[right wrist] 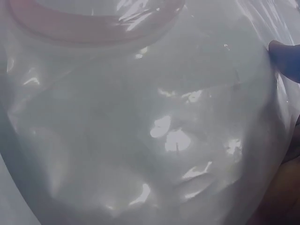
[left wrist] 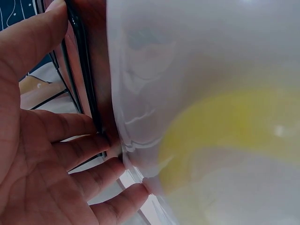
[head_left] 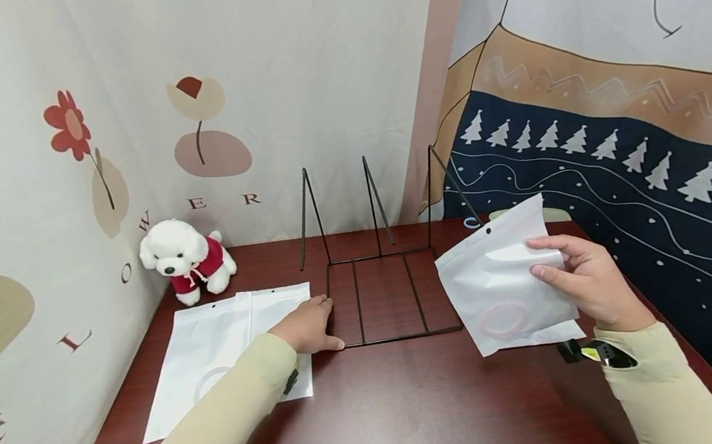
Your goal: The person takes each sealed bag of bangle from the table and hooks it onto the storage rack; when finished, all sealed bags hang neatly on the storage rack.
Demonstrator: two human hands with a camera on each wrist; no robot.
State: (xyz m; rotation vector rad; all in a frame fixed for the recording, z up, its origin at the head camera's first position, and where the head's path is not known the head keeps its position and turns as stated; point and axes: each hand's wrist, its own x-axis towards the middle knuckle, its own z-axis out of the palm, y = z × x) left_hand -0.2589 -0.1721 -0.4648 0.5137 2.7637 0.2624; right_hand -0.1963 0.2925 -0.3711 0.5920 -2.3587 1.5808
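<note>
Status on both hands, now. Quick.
Left hand: open, at the left side of the black wire rack.
Right hand: closed, holding a white pouch with a pink ring showing through.

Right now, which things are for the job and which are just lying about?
For the job, it seems:
raised white pouch, pinched by the right grip
black wire rack
flat white pouches

Just there, apparently:
toy dog in red
patterned cloths behind
</note>
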